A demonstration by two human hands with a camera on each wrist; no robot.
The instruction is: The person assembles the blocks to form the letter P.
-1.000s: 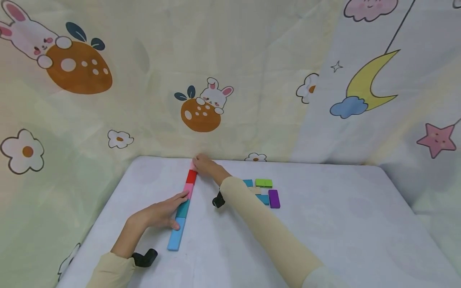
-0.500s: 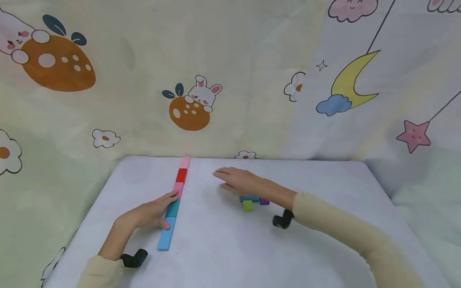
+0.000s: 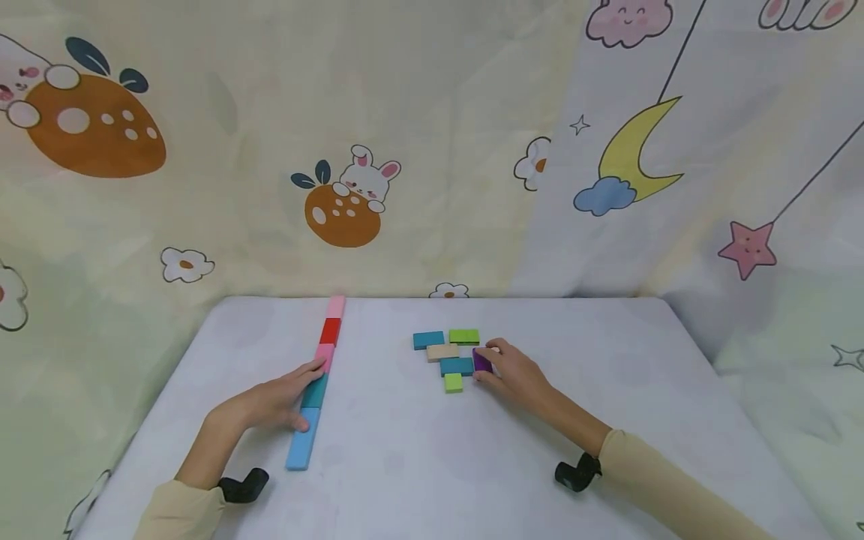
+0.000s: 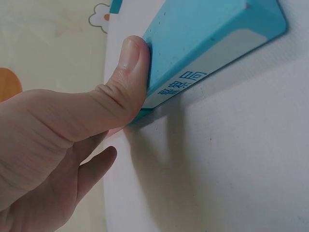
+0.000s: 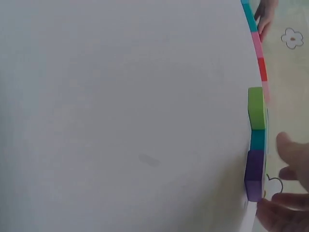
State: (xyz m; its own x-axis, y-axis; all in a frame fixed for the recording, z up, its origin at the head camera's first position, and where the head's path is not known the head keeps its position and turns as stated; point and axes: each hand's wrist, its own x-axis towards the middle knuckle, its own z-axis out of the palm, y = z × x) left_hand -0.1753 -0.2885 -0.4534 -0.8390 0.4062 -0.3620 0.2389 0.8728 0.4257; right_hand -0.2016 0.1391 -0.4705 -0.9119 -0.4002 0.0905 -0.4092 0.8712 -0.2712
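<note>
A straight row of flat blocks runs away across the left of the table: light blue, teal, pink, red and pale pink. My left hand rests along it, fingertips at the pink block and thumb against the light blue one, whose side bears printed characters in the left wrist view. Over the purple block my right hand spreads its thumb and fingers around it. In the right wrist view the thumb stands apart from that purple block; contact of the other fingers is unclear.
Left of the purple block lies a loose cluster: two blue-teal blocks, a beige block, a green block and a smaller green one. A printed cloth hangs behind the white table.
My right hand has left the pale pink end of the row and swung right to the purple block. The left hand keeps its place on the row. The head view has turned slightly right.
</note>
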